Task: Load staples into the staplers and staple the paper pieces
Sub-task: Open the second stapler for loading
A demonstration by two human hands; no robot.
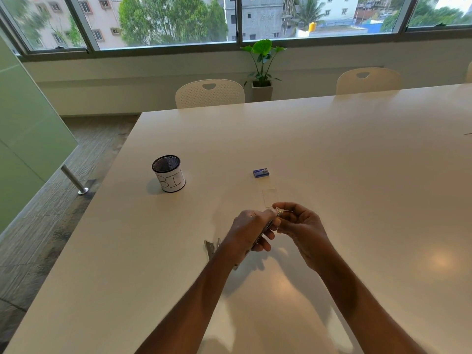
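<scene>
My left hand (pixel 251 227) is closed around a metal stapler (pixel 265 229), held a little above the table and mostly hidden by the fingers. My right hand (pixel 300 224) pinches the stapler's front end (pixel 279 212) between thumb and forefinger. A second metal stapler (pixel 211 247) lies on the table just left of my left wrist. A small white paper piece (pixel 270 197) lies flat just beyond my hands. Farther back sits a small blue staple box (pixel 261 172), closed.
A black mesh cup (pixel 169 178) wrapped in paper marked "BIN" stands at the left of the white table (pixel 357 162). Two white chairs (pixel 209 94) and a potted plant (pixel 263 70) are behind the far edge. The table's left edge drops to the floor.
</scene>
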